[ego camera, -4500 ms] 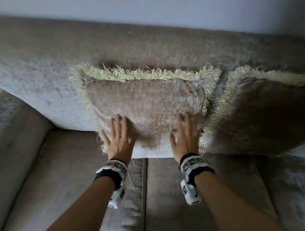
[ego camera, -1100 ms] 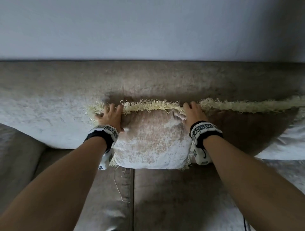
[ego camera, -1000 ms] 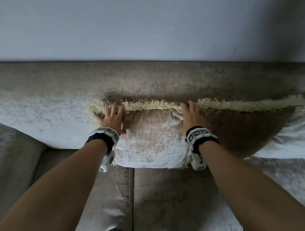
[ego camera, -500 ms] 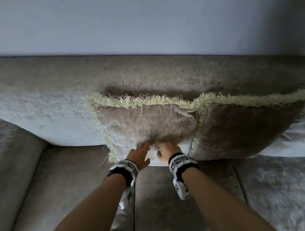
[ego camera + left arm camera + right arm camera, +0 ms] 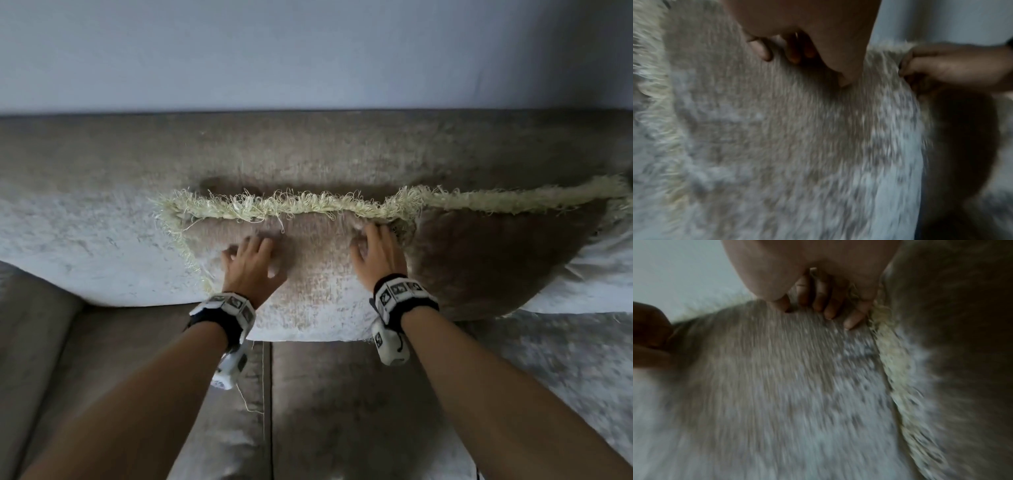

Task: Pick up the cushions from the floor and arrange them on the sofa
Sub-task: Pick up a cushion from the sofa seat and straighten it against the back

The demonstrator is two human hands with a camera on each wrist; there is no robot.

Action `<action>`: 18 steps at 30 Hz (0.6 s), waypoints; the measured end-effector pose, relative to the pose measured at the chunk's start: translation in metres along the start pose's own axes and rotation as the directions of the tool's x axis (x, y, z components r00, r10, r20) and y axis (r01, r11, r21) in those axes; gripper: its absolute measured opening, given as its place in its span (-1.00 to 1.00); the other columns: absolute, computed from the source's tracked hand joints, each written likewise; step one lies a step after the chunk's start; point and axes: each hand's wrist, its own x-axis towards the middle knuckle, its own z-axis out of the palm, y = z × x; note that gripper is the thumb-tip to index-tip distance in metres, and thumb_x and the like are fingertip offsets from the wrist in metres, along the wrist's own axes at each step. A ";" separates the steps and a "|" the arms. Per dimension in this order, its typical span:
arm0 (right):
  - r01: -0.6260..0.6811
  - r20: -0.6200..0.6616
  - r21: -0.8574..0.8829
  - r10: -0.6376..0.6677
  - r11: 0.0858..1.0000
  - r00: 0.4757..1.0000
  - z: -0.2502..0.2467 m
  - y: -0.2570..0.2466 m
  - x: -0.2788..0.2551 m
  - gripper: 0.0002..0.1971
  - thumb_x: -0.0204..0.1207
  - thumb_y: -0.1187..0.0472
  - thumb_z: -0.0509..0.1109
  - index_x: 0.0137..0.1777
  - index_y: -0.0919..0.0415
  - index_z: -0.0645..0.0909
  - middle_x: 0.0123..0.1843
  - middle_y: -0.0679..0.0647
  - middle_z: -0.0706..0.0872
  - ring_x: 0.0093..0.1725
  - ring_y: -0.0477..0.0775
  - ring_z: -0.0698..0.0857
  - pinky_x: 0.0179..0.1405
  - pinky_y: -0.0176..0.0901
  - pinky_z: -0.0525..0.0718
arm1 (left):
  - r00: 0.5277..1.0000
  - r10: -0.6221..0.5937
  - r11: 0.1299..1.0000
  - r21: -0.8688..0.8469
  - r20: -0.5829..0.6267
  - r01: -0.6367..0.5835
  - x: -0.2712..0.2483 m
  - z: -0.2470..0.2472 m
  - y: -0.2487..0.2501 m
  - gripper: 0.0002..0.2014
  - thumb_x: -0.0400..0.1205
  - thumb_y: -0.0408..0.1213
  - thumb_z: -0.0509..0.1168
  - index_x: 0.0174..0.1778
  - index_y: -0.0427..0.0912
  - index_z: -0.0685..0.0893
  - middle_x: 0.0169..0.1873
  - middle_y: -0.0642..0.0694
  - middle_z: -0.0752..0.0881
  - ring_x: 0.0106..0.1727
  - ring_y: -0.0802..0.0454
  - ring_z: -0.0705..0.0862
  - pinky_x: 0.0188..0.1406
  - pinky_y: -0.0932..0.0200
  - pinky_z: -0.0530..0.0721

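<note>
A beige cushion (image 5: 318, 274) with a pale yellow fringe leans upright against the sofa back (image 5: 308, 150). My left hand (image 5: 251, 255) lies on the upper left of its front face, fingers spread and slightly bent. My right hand (image 5: 373, 245) presses the upper right of the same face, next to the fringe. Both hands touch the fabric without gripping it. In the blurred left wrist view the left hand's fingers (image 5: 760, 50) rest on the cushion (image 5: 797, 138). In the right wrist view the right hand's fingers (image 5: 828, 309) touch it beside the fringe (image 5: 898, 373). A darker brown cushion (image 5: 496, 263) leans at the right, touching the beige one.
The sofa seat (image 5: 342, 404) spreads out below the cushions, with a seam between two seat pads. The left armrest (image 5: 24, 342) rises at the left edge. A pale wall (image 5: 308, 51) stands behind the sofa back.
Both hands slid down from the cushion's top corners to its lower edge, close together, then came up and apart onto the upper front face. The cushion stays against the sofa back.
</note>
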 end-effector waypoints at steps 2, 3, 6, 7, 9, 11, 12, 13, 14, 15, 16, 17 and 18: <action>-0.126 0.031 0.017 0.126 0.992 0.992 -0.006 0.000 0.023 -0.68 0.65 -0.10 0.08 0.17 0.11 0.47 0.23 0.13 0.53 0.19 0.16 0.54 0.03 -0.05 0.57 | 0.992 -0.127 0.990 -0.069 -0.027 0.125 0.018 -0.008 -0.001 -0.41 0.41 0.18 0.41 0.20 -0.11 0.46 0.23 -0.07 0.53 0.23 -0.11 0.53 0.24 -0.23 0.45; -0.236 0.076 0.035 0.233 0.971 0.969 -0.009 0.004 0.034 -0.64 0.67 -0.10 0.05 0.23 0.13 0.46 0.29 0.17 0.50 0.27 0.20 0.51 0.11 0.00 0.52 | 0.982 -0.191 0.978 -0.084 0.000 0.190 0.025 -0.012 -0.006 -0.33 0.38 0.22 0.44 0.24 -0.12 0.43 0.24 -0.08 0.50 0.24 -0.12 0.51 0.25 -0.26 0.45; -0.415 0.212 0.060 0.395 0.908 0.894 -0.015 0.020 0.059 -0.68 0.68 0.03 0.09 0.28 0.21 0.45 0.31 0.26 0.54 0.29 0.28 0.55 0.22 0.09 0.56 | 0.955 -0.289 0.953 -0.074 0.066 0.294 0.031 -0.018 -0.028 -0.16 0.32 0.30 0.46 0.37 -0.10 0.33 0.33 -0.09 0.42 0.32 -0.14 0.45 0.16 -0.37 0.54; -0.436 0.245 0.068 0.409 0.897 0.879 -0.016 0.022 0.061 -0.70 0.68 0.06 0.11 0.27 0.21 0.45 0.26 0.27 0.59 0.22 0.30 0.60 0.15 0.09 0.61 | 0.949 -0.304 0.948 -0.073 0.083 0.310 0.027 -0.018 -0.033 -0.13 0.33 0.33 0.44 0.40 -0.08 0.29 0.37 -0.08 0.38 0.35 -0.15 0.42 0.12 -0.40 0.56; -0.472 0.254 0.111 0.434 0.874 0.864 -0.017 0.023 0.059 -0.70 0.68 0.07 0.12 0.29 0.20 0.44 0.20 0.26 0.64 0.09 0.30 0.66 0.00 0.05 0.63 | 0.939 -0.327 0.938 -0.085 0.109 0.336 0.019 -0.016 -0.040 -0.12 0.36 0.34 0.40 0.45 -0.08 0.23 0.42 -0.10 0.33 0.37 -0.21 0.42 0.10 -0.45 0.60; -0.474 0.229 0.144 0.437 0.869 0.870 -0.023 0.021 0.049 -0.68 0.68 0.07 0.16 0.32 0.24 0.47 0.25 0.27 0.63 0.18 0.32 0.65 0.08 0.06 0.60 | 0.925 -0.351 0.929 -0.070 0.146 0.364 0.010 -0.017 -0.040 -0.12 0.43 0.31 0.36 0.50 -0.11 0.19 0.44 -0.14 0.32 0.35 -0.25 0.48 0.11 -0.44 0.61; -0.473 0.232 0.127 0.438 0.872 0.869 -0.028 0.019 0.042 -0.66 0.69 0.08 0.16 0.31 0.29 0.50 0.24 0.25 0.63 0.21 0.32 0.64 0.11 0.04 0.59 | 0.914 -0.368 0.924 -0.047 0.171 0.380 0.005 -0.020 -0.039 -0.15 0.47 0.29 0.33 0.52 -0.13 0.18 0.44 -0.16 0.34 0.34 -0.26 0.51 0.13 -0.42 0.60; -0.481 0.267 0.086 0.445 0.873 0.855 -0.032 0.016 0.034 -0.65 0.71 0.09 0.15 0.28 0.35 0.54 0.18 0.22 0.65 0.17 0.29 0.66 0.04 -0.02 0.60 | 0.901 -0.386 0.917 -0.024 0.200 0.398 0.000 -0.023 -0.037 -0.20 0.51 0.26 0.31 0.51 -0.16 0.21 0.42 -0.18 0.38 0.33 -0.26 0.53 0.16 -0.40 0.59; -0.476 0.313 0.040 0.442 0.878 0.841 -0.035 0.015 0.025 -0.64 0.71 0.11 0.14 0.21 0.40 0.59 0.06 0.20 0.66 0.02 0.24 0.68 -0.13 -0.08 0.62 | 0.888 -0.399 0.912 -0.003 0.230 0.411 -0.006 -0.028 -0.035 -0.28 0.55 0.21 0.28 0.47 -0.18 0.27 0.38 -0.19 0.43 0.30 -0.26 0.56 0.18 -0.37 0.58; -0.466 0.360 -0.002 0.435 0.885 0.825 -0.036 0.014 0.017 -0.64 0.71 0.11 0.15 0.12 0.41 0.64 -0.08 0.19 0.68 -0.18 0.19 0.67 -0.36 -0.16 0.56 | 0.880 -0.402 0.911 0.012 0.252 0.412 -0.012 -0.033 -0.033 -0.40 0.59 0.16 0.26 0.38 -0.20 0.36 0.31 -0.20 0.50 0.24 -0.25 0.59 0.18 -0.32 0.57; -0.445 0.393 -0.032 0.421 0.895 0.818 -0.037 0.013 0.010 -0.65 0.70 0.11 0.16 0.00 0.39 0.66 -0.23 0.16 0.66 -0.35 0.12 0.61 -0.51 -0.20 0.45 | 0.878 -0.399 0.912 0.017 0.265 0.409 -0.018 -0.039 -0.031 -0.52 0.62 0.10 0.24 0.27 -0.20 0.43 0.23 -0.20 0.55 0.17 -0.23 0.61 0.17 -0.27 0.57; -0.425 0.418 -0.051 0.406 0.904 0.813 -0.040 0.009 0.003 -0.65 0.69 0.10 0.17 -0.13 0.35 0.63 -0.35 0.12 0.61 -0.45 0.07 0.56 -0.55 -0.22 0.40 | 0.879 -0.394 0.913 0.008 0.269 0.407 -0.024 -0.046 -0.027 -0.63 0.64 0.04 0.22 0.16 -0.19 0.49 0.16 -0.19 0.58 0.12 -0.21 0.62 0.16 -0.20 0.56; -0.395 0.440 -0.065 0.382 0.916 0.813 -0.043 0.005 -0.003 -0.65 0.68 0.10 0.16 -0.25 0.30 0.57 -0.42 0.09 0.56 -0.49 0.04 0.53 -0.55 -0.22 0.42 | 0.879 -0.392 0.913 -0.002 0.273 0.408 -0.031 -0.054 -0.023 -0.71 0.65 -0.01 0.22 0.08 -0.17 0.52 0.12 -0.17 0.60 0.10 -0.20 0.62 0.16 -0.15 0.55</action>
